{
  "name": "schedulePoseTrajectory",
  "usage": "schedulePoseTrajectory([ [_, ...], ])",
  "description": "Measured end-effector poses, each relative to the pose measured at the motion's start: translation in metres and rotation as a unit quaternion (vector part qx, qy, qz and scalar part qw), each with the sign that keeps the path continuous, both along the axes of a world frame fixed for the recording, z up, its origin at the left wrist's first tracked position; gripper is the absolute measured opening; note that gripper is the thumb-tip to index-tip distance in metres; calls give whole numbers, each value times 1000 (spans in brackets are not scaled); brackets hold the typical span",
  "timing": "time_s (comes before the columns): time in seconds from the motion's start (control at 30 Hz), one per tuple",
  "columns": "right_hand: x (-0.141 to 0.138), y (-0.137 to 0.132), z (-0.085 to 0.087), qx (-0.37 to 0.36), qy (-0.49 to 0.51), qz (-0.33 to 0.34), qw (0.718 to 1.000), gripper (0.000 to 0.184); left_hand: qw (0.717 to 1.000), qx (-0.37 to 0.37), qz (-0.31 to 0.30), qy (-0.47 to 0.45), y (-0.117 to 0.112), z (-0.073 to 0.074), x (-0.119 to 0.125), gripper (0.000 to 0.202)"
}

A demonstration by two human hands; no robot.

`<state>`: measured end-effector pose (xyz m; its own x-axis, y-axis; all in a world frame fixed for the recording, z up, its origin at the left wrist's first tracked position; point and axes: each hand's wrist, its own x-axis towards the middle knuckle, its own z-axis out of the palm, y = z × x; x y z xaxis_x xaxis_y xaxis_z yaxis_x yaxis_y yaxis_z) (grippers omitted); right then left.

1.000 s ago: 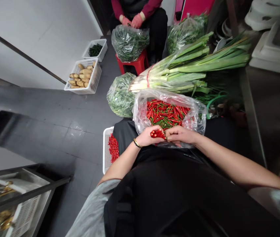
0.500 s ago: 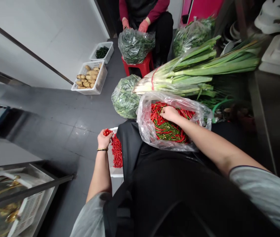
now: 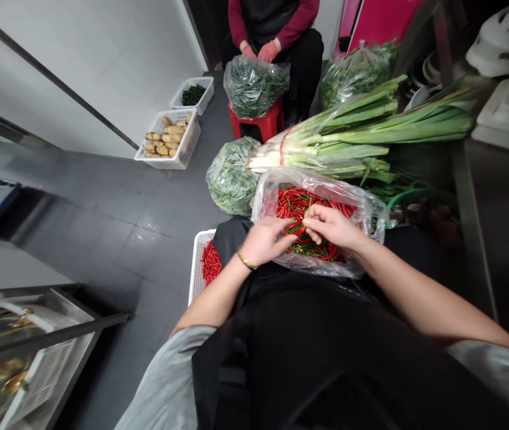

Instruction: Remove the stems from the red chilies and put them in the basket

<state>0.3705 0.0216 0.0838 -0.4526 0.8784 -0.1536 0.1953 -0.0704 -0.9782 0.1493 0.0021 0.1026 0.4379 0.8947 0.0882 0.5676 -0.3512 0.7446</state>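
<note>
Where the head view looks down over the black apron (image 3: 308,334), the left hand (image 3: 263,240) and the right hand (image 3: 333,226) meet above the open bag (image 3: 362,209), which rests on the lap. Both hands are narrow: the fingertips of each pinch toward one red chilli (image 3: 299,230) between them, the left from one side and the right from the other. The exact grip is too small to tell. Under them the bag holds many chillies (image 3: 297,203), red with green stems. Left of the lap a white basket (image 3: 197,263) stands on the floor with red chillies in it, partly hidden by the apron. Behind the bag lie leeks (image 3: 348,128) and a sack of greens (image 3: 232,176). Far behind, another person in pink gloves (image 3: 269,51) holds one more sack on a red stool (image 3: 257,122).

In my judgement three things could go wrong. The bag is soft and sits on a sloping lap, so a push from either wrist could tip it and spill chillies on the floor. The pinch is small, so the chilli could slip back into the bag. And bare fingers wet with chilli juice could burn
</note>
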Motion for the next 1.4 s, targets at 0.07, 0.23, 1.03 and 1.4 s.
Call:
schedulePoseTrajectory([
  [0.07, -1, -14, -1, 86, -52, -1, 995, 29, 989, -132, -44, -50, -2, -11, 40, 29],
  [0.23, 5, -15, -24, 309, -373, -43, 874, 27, 811, -520, -18, -269, -20, -46, 66, 46],
  [1.03, 1, 69, -59, 277, -533, 184, 778, 36, 931, -150, 225, -246, 34, -80, 31, 18],
  [1.4, 15, 26, -6, 300, -528, 235, 759, 36, 994, -90, 10, -66, 23, -47, 47, 12],
])
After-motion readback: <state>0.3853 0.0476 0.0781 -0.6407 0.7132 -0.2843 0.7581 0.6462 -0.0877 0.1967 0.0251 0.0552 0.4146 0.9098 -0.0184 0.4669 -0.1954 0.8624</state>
